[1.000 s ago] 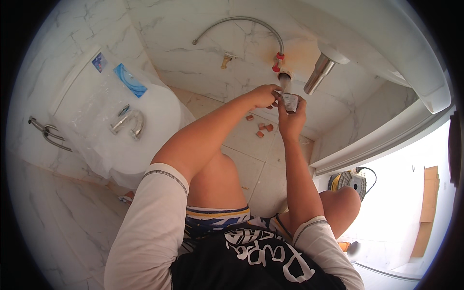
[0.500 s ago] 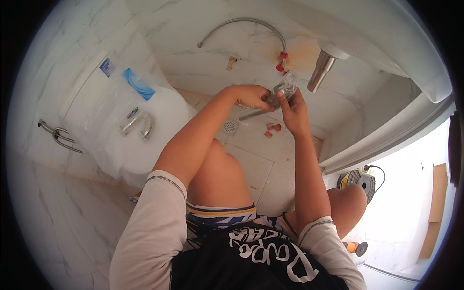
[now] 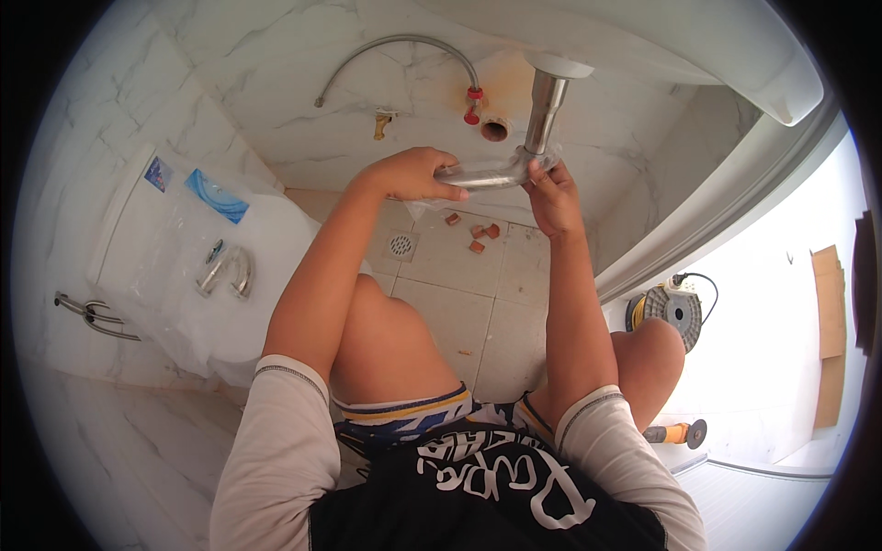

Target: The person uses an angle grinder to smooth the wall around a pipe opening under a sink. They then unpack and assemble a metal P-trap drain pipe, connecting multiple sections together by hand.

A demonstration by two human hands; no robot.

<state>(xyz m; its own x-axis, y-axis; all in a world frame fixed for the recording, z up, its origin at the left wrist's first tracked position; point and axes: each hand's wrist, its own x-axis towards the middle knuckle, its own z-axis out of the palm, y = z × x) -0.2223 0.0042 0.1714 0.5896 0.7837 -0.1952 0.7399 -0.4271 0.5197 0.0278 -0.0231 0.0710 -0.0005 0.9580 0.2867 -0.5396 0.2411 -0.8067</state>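
- A bent metal pipe [image 3: 491, 177], partly sheathed in clear plastic, is held in two bare hands beneath a washbasin, its right end at the foot of the basin's chrome tailpiece [image 3: 546, 108]; whether the two are joined cannot be told.
- The left hand [image 3: 415, 174] grips the pipe's left end, thumb and fingers parted around it.
- The right hand [image 3: 555, 200] clasps the bend just below the tailpiece, fingers curled and pressed to the metal; some fingertips are hidden.
- Behind the pipe, a round hole [image 3: 494, 130] opens in the marbled wall, near a red-handled valve [image 3: 473, 106] with a braided hose [image 3: 400, 39] arching left above a brass fitting [image 3: 380, 125].
- Overhead, the white washbasin [image 3: 684, 46] juts out.
- Below, reddish fragments [image 3: 478, 246] dot the tiles near a floor drain [image 3: 401, 245].
- At left, a chrome tap [image 3: 243, 274] lies on a plastic-draped white fixture [image 3: 285, 234].
- At right sit a cable reel [image 3: 660, 321] and an orange grinder [image 3: 677, 433].
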